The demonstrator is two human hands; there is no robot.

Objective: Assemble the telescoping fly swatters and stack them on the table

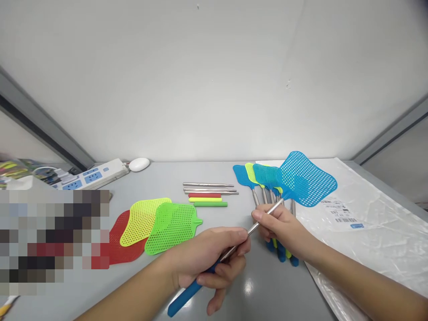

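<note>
A blue fly swatter [309,179] with a metal rod and a blue handle slants across in front of me, held in both hands. My left hand [219,258] is closed around the rod just above the handle. Further up, my right hand [276,223] pinches the rod below the perforated head. Behind my right hand lies a row of assembled swatters in blue and yellow [252,173], their rods and handles partly hidden. Left of my left hand are loose swatter heads: a green one [174,229], a yellow one [143,218] and a red one [129,249].
Several metal rods [209,184] lie mid-table beside a red [204,195], a yellow [205,199] and a green handle [210,204]. A power strip [100,174] and a white computer mouse [139,164] sit at back left. White plastic packaging [374,249] covers the right side. A blurred patch hides the lower left.
</note>
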